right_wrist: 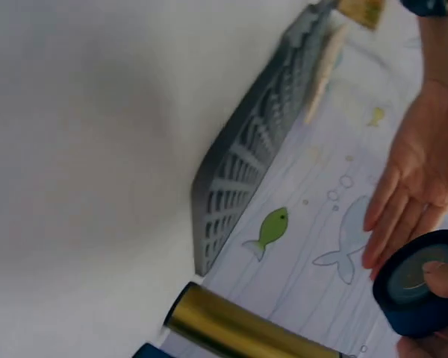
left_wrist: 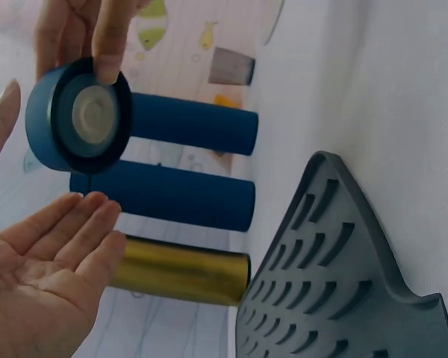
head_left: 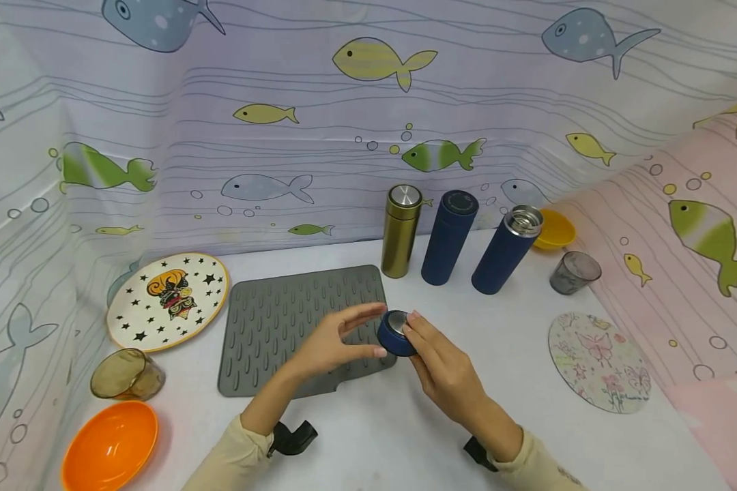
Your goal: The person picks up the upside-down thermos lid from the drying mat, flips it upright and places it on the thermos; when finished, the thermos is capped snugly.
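Two hands over the white table point(head_left: 368, 436), scanned from left edge to right. Far left: orange bowl point(head_left: 110, 447) at the near corner, amber glass point(head_left: 125, 375) on its side just behind, star-patterned plate point(head_left: 168, 300) further back. Next, grey ribbed mat point(head_left: 295, 327), flat, long side running left-right.

Above the mat's right edge, left hand point(head_left: 331, 344): fingers straight and relaxed, spread a little, palm turned toward the right, holding nothing. In the left wrist view, same hand point(left_wrist: 41, 276) open, palm bare, just below the cap and not touching it.

Immediately right of that palm, blue cap point(head_left: 396, 333), lifted off the table, metal face up and toward the camera in the head view. Pinched by the right hand point(head_left: 445, 372) with fingertips on the rim, thumb side hidden. Right wrist view: cap point(right_wrist: 418, 287) between curled fingers, left palm close beside it.

Key relation: cap to the right of the open left palm, near but apart; right hand the one in contact. Cap's short axis tilted, roughly up and toward the left hand.

Behind, standing upright in a row: gold flask point(head_left: 400, 232), capped blue flask point(head_left: 449, 237), then open blue flask point(head_left: 506, 249), uncapped, steel mouth bare, well apart from the cap, back and to the right.

Further right: yellow bowl point(head_left: 555, 229), grey glass point(head_left: 574, 273), floral round mat point(head_left: 598, 361).
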Demonstrator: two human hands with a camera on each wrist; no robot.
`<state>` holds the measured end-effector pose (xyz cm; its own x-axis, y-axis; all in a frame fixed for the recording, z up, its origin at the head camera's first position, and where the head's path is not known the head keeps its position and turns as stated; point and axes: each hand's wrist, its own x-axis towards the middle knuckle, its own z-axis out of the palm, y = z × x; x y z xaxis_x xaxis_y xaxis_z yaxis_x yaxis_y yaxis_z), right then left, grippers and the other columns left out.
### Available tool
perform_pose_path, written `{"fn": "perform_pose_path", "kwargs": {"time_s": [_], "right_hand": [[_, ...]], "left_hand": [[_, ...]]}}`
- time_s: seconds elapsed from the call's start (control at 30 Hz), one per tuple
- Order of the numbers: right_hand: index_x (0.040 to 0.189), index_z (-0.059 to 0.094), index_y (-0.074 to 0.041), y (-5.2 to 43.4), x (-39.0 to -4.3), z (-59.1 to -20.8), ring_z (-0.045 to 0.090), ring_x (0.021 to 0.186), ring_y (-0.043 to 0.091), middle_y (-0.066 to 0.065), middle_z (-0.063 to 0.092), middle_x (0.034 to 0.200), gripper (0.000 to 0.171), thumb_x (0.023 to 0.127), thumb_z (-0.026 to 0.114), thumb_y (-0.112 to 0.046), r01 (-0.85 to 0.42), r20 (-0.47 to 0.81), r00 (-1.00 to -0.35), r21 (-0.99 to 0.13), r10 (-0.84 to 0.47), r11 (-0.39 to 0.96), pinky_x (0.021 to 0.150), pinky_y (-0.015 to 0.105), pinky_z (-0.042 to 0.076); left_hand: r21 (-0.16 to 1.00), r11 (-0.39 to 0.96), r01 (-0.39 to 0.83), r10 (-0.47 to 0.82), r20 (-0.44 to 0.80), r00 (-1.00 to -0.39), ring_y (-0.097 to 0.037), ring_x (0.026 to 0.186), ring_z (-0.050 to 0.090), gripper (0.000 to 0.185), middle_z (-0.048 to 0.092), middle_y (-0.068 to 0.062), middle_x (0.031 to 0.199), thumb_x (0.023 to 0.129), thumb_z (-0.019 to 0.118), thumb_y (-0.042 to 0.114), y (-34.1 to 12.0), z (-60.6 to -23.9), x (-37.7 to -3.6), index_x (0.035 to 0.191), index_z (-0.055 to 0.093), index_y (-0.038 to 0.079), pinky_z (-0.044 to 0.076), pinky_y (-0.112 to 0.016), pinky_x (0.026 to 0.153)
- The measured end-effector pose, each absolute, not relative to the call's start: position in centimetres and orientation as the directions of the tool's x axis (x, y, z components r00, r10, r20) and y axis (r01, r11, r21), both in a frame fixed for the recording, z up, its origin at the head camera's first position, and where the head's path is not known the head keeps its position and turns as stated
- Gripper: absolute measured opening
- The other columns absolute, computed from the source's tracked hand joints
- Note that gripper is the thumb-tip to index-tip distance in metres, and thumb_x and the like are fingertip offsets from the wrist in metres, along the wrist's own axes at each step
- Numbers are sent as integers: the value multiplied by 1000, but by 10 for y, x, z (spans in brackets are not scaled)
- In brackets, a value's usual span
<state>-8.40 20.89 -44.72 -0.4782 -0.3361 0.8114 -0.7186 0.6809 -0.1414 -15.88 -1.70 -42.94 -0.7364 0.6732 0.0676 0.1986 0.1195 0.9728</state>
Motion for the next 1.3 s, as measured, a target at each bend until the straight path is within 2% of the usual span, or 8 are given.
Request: {"fn": "perform_pose_path", "kwargs": {"time_s": [0.3, 0.4, 0.53, 0.77, 0.9, 1.1, 1.2, 1.3], "right_hand": [[111, 66, 10, 217, -88, -444, 69, 100, 40, 27, 68, 114, 23, 102, 46, 3, -755, 825, -195, 219, -531, 618, 90, 37, 57], [110, 66, 10, 220, -91, -441, 70, 98, 40, 28, 68, 112, 22, 102, 47, 3, -750, 815, -131, 291, -564, 594, 88, 38, 57], [110, 67, 8, 226, -93, -442, 69, 100, 40, 28, 68, 112, 20, 102, 50, 0, -750, 825, -112, 296, -554, 592, 91, 39, 56], [117, 65, 6, 250, -108, -450, 62, 109, 44, 32, 61, 123, 24, 95, 59, -3, -678, 915, -254, 62, -312, 733, 96, 44, 50], [134, 52, 8, 280, -126, -448, 48, 129, 44, 31, 48, 142, 57, 83, 76, -5, -522, 904, -427, -235, -13, 820, 110, 45, 39], [154, 24, -2, 327, -170, -440, 21, 149, 29, 18, 24, 160, 101, 77, 87, -17, -174, 604, -623, -727, 497, 664, 124, 40, 15], [157, 15, -7, 343, -194, -440, 23, 149, 26, 15, 23, 161, 108, 78, 86, -23, -77, 407, -703, -859, 583, 506, 124, 39, 17], [157, 18, -11, 352, -211, -446, 33, 146, 28, 13, 32, 158, 102, 80, 84, -26, -16, 279, -752, -913, 597, 407, 122, 42, 24]], "left_hand": [[959, 44, 278, 755, 150, -638, -22, 143, 41, 87, 45, -4, 154, 77, 85, 13, 1, -429, -152, 151, 40, 12, 33, -37, 118], [949, 57, 309, 740, 167, -651, -20, 138, 46, 87, 49, 1, 150, 75, 88, 15, 10, -429, -148, 150, 43, 18, 36, -40, 116], [924, 102, 370, 686, 204, -698, -19, 129, 55, 77, 58, 3, 140, 74, 89, 18, 22, -430, -145, 142, 51, 18, 43, -44, 110], [873, 114, 474, 623, 309, -719, -19, 120, 60, 74, 63, -5, 131, 70, 91, 15, 41, -417, -153, 134, 55, 11, 50, -38, 102], [853, 105, 510, 609, 351, -711, -22, 120, 60, 75, 63, -6, 129, 69, 91, 14, 54, -400, -164, 133, 54, 8, 50, -38, 103], [862, 53, 504, 622, 367, -692, -23, 125, 57, 76, 59, -10, 132, 70, 90, 9, 74, -377, -189, 135, 51, 5, 46, -36, 107], [874, 37, 485, 631, 356, -689, -24, 125, 57, 75, 57, -11, 134, 72, 89, 8, 83, -368, -201, 136, 50, 4, 45, -37, 109], [880, 43, 472, 628, 344, -698, -23, 124, 57, 75, 56, -11, 134, 73, 88, 9, 91, -361, -211, 136, 49, 4, 46, -36, 108]]}}
